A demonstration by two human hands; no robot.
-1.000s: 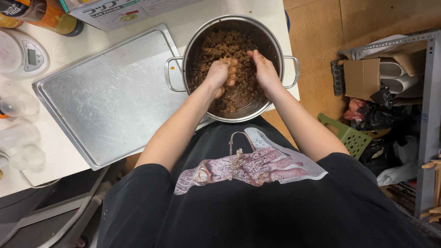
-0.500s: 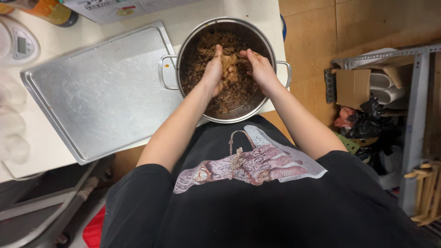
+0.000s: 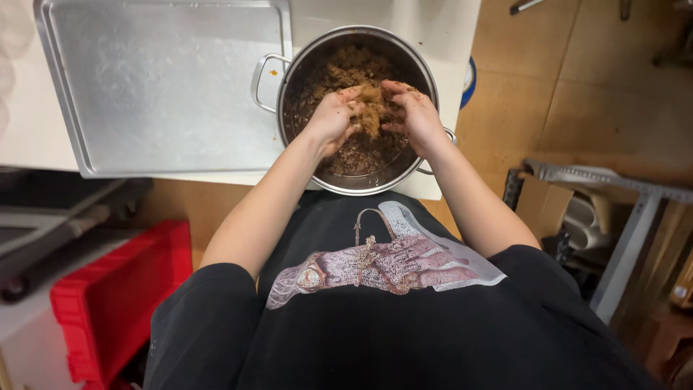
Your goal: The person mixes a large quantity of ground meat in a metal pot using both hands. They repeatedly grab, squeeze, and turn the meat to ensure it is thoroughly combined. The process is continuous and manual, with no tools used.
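Note:
A steel pot point(image 3: 303, 54) with two handles stands on the white counter, holding a brown crumbly minced mixture point(image 3: 339, 72). Both my hands are over the pot. My left hand point(image 3: 330, 119) and my right hand point(image 3: 411, 114) press a tan lump of the mixture point(image 3: 371, 110) between them, fingers curled round it. Bits of the mixture stick to my fingers.
An empty metal baking tray point(image 3: 166, 87) lies on the white counter point(image 3: 451, 29) left of the pot. A red plastic crate point(image 3: 115, 296) sits on the floor at lower left. A metal frame and cardboard box point(image 3: 545, 206) stand at the right on the wooden floor.
The view has shifted downward, so the pot and tray now sit higher in frame. My hands have lifted the lump a little and closed tighter round it.

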